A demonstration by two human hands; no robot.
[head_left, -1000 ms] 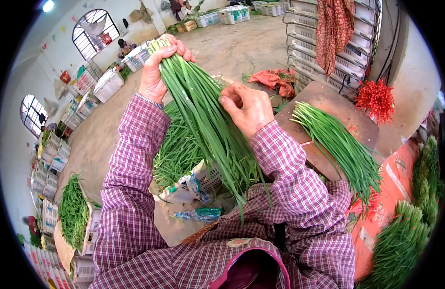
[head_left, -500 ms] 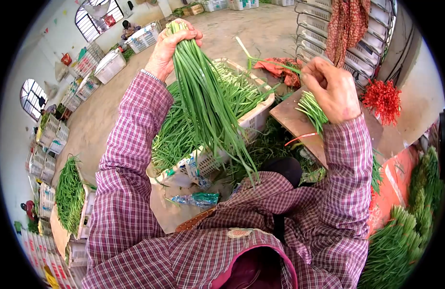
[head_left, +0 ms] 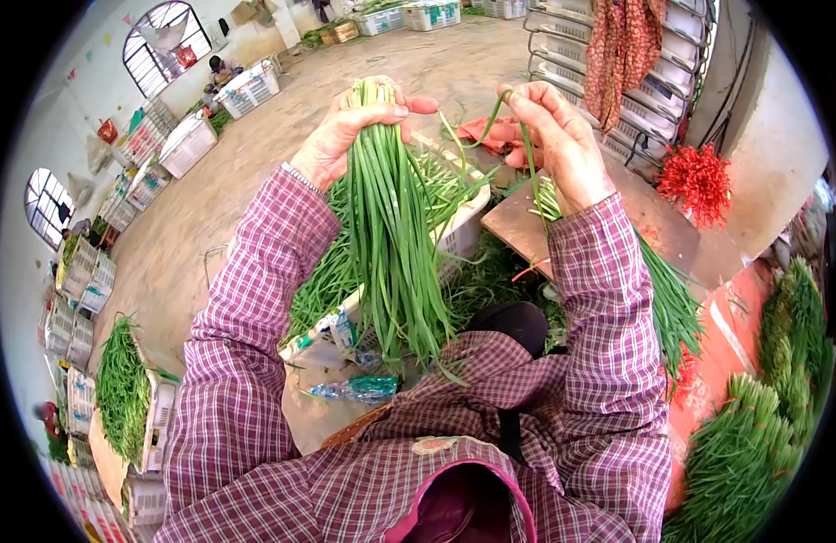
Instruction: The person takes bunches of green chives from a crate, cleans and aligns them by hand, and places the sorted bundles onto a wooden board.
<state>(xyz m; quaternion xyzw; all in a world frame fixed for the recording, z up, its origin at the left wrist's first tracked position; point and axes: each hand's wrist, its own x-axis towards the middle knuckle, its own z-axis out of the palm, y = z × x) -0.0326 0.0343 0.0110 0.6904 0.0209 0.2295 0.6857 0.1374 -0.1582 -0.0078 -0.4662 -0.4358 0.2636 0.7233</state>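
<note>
My left hand (head_left: 359, 131) is wrapped round the pale stem ends of a bunch of long green leaves (head_left: 391, 235), which hang down over a white basket (head_left: 459, 222) of similar greens. Its index finger points toward my right hand. Between the pinched fingers of my right hand (head_left: 558, 136) is a single green stalk (head_left: 527, 145), bent over in a loop, its pale end near my left fingertips. Below my right wrist, another bunch (head_left: 667, 303) lies on a brown board (head_left: 517, 226), partly hidden by my sleeve.
Red ties (head_left: 694, 185) hang by stacked white crates (head_left: 563, 50) at the right. Tied bundles (head_left: 739, 462) lie on an orange-red sheet (head_left: 721, 335). A blue-green plastic bundle (head_left: 359, 389) is on the floor. Another person (head_left: 221, 71) sits far off among crates.
My right hand first drew a stalk out to the right, away from the bunch, then came back left with it toward my left hand. My left index finger has stretched out.
</note>
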